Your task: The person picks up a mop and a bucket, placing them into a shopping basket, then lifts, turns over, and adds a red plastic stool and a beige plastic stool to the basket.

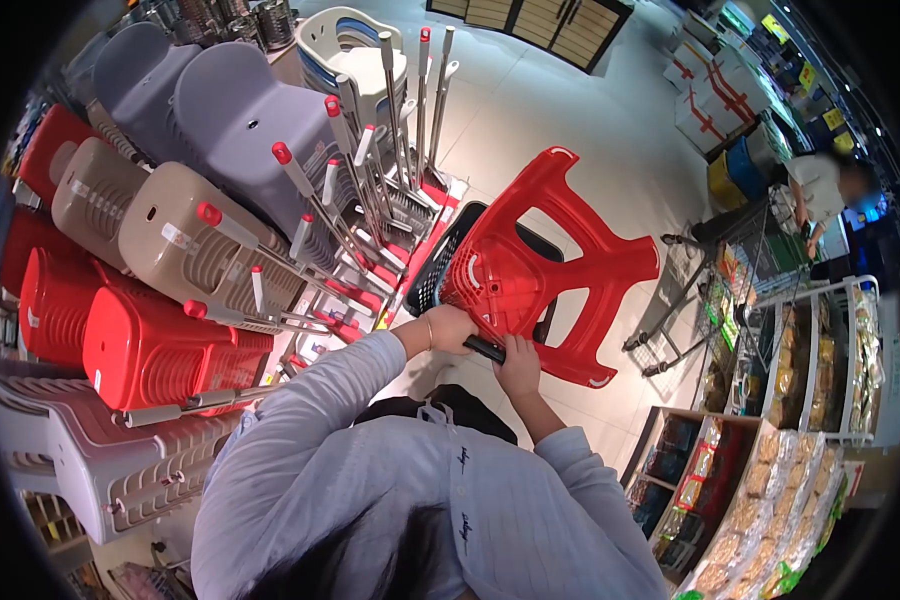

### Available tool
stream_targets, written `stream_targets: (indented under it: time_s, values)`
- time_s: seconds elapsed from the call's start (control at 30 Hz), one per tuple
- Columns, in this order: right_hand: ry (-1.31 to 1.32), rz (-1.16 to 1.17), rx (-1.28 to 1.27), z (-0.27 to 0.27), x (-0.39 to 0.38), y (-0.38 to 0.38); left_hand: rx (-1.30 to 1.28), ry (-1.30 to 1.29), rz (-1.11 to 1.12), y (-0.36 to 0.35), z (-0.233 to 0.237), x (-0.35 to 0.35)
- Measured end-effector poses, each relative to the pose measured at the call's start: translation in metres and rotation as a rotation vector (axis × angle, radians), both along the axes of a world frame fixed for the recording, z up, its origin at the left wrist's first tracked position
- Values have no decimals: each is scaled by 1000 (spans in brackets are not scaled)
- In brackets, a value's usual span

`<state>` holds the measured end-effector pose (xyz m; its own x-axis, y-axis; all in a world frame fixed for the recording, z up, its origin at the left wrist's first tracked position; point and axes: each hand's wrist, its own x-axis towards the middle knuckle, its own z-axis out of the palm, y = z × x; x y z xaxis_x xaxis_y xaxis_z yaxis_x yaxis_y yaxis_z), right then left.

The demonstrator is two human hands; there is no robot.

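Observation:
A black handle [485,348] crosses in front of my body. My left hand [450,328] is closed round its left end, and my right hand [517,366] grips it at the right. Just beyond my hands, a red plastic stool [610,262] lies tipped over, legs pointing away and to the right, its underside showing. It rests in a black shopping basket [433,272], whose slotted side shows at the left. The stool hides most of the basket, and how the handle joins it is not visible.
Stacked red stools [160,345], beige stools [185,235] and grey chairs [255,115] line the left, beside upright mops [345,215]. At right stand a wire shopping cart [730,285], a person [820,190] and shelves of packaged food [770,490]. Pale floor tiles [560,110] stretch ahead.

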<state>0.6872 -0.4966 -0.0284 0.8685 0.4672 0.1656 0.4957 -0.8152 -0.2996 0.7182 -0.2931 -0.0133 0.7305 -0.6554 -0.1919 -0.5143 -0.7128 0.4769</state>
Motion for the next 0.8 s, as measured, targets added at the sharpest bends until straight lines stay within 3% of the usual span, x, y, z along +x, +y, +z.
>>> stream_targets:
  time_s: [0.43,0.8]
  values:
    - [-28,10,47,-3,100,-14,86,-62,124,-18,6,96]
    - [49,-43,30,-1,166,-20,61,-94,97,-26,9,165]
